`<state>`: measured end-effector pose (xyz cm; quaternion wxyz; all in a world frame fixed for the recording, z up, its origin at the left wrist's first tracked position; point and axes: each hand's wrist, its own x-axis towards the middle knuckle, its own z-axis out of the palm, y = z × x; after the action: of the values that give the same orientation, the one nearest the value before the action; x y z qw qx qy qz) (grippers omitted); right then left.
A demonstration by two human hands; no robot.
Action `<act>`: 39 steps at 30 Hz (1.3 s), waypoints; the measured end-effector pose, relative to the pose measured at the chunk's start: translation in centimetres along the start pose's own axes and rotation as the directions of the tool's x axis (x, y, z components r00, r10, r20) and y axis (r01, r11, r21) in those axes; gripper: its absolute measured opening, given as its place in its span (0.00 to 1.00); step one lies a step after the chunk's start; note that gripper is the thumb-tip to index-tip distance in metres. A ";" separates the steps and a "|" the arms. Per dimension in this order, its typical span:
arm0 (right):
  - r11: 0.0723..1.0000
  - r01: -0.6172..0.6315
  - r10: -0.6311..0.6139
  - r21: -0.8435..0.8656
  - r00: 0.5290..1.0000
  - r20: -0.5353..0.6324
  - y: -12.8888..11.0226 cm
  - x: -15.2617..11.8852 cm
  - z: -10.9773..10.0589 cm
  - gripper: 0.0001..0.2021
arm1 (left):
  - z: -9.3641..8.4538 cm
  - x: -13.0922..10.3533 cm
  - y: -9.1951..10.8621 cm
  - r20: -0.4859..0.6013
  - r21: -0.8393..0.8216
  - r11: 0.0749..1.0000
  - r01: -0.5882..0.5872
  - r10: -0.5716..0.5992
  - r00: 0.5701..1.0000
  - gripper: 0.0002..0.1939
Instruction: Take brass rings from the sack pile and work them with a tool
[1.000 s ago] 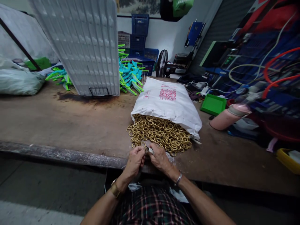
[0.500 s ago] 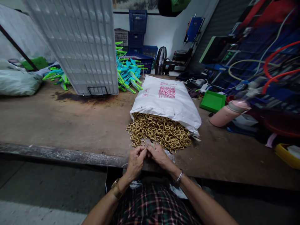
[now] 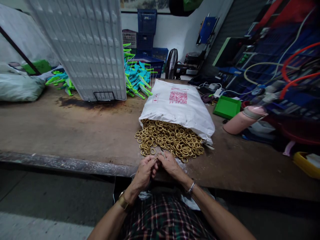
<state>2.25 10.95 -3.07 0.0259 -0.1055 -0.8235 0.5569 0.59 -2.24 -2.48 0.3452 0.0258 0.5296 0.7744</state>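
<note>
The left hand [image 3: 145,169] was pinched, thumb to forefinger, on a small piece [image 3: 156,159] too hidden to identify surely, probably a ring. The right hand [image 3: 171,166] was curled narrowly around a slim tool [image 3: 163,153], mostly covered, its fingertips close against the left's at lower centre. The step in hand appeared to be close work on that piece; continuing seemed to call for a steady pinch and fine tool control. Just beyond, a heap of brass-coloured rings [image 3: 172,138] lay mid-frame at the mouth of a white printed sack [image 3: 172,111] on the workbench [image 3: 100,133].
</note>
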 end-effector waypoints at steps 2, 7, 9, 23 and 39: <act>1.000 -0.011 0.011 -0.009 1.000 -0.006 -0.1 0.0 -0.1 0.13 | 0.0 -0.1 0.0 -0.002 -0.016 1.000 -0.004 0.004 1.000 0.18; 0.962 0.080 -0.087 -0.261 0.996 -0.017 0.1 -0.5 -0.5 0.10 | -0.1 0.0 -0.3 -0.054 0.008 0.998 -0.060 0.060 0.997 0.18; 0.899 0.162 -0.152 -0.406 0.987 0.057 0.4 -0.9 -0.5 0.09 | -0.1 0.1 -0.3 -0.070 0.049 0.996 -0.079 0.082 0.994 0.18; 0.675 0.179 -0.081 -0.716 0.982 0.169 0.3 -1.1 -0.4 0.12 | -0.1 -0.5 0.0 -0.095 0.210 0.973 -0.095 0.117 0.989 0.18; 0.633 -0.018 -0.069 -0.774 0.994 -0.079 -1.2 2.1 1.9 0.08 | -0.8 -1.3 0.7 -0.073 -0.353 0.934 0.060 -0.092 0.993 0.18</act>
<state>-0.27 9.20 -2.84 0.0277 -0.1228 -0.9815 0.1444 0.93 -3.74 -1.81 0.3503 -0.0910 0.3985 0.8428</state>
